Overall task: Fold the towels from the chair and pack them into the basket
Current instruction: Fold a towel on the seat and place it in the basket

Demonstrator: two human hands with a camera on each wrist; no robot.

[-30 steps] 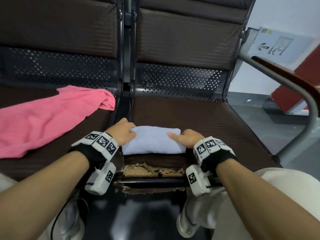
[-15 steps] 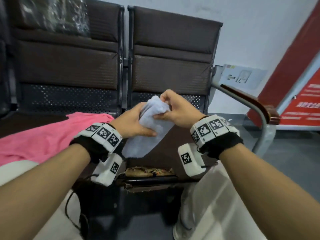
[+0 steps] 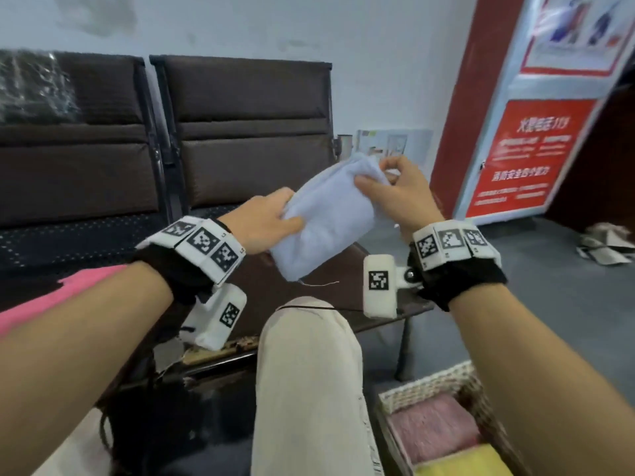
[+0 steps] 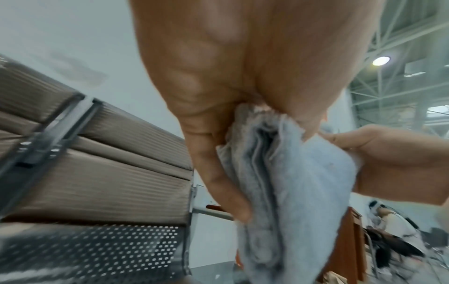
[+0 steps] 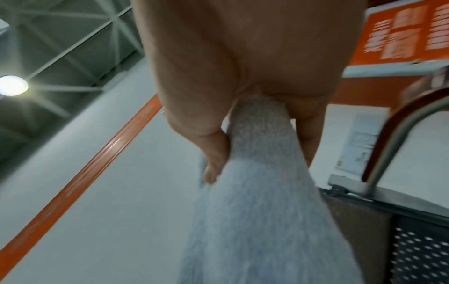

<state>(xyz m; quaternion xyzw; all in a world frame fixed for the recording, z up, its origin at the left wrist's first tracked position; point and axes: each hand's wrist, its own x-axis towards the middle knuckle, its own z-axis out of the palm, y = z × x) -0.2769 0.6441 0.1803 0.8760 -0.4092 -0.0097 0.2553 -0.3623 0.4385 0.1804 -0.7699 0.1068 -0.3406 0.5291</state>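
A folded pale blue towel [image 3: 330, 214] is held in the air above the chair seat, tilted up to the right. My left hand [image 3: 271, 225] grips its lower left end, thumb on top; its stacked folds [image 4: 279, 182] show in the left wrist view. My right hand [image 3: 388, 187] pinches the upper right end, the towel [image 5: 255, 192] hanging from its fingers in the right wrist view. A woven basket [image 3: 429, 386] stands on the floor at the lower right with a folded pink towel [image 3: 433, 431] and a yellow one [image 3: 467, 462] inside. A loose pink towel [image 3: 51, 300] lies on the left seat.
A row of dark brown chairs [image 3: 240, 132] with perforated metal backs runs across the back. My knee in beige trousers [image 3: 309, 372] is in front of the seat. A red sign board [image 3: 529, 146] leans at the right, with crumpled paper [image 3: 604, 242] on the floor.
Both hands lifted the folded blue towel off the seat and carried it up and to the right. The view has swung right, so the basket now shows.
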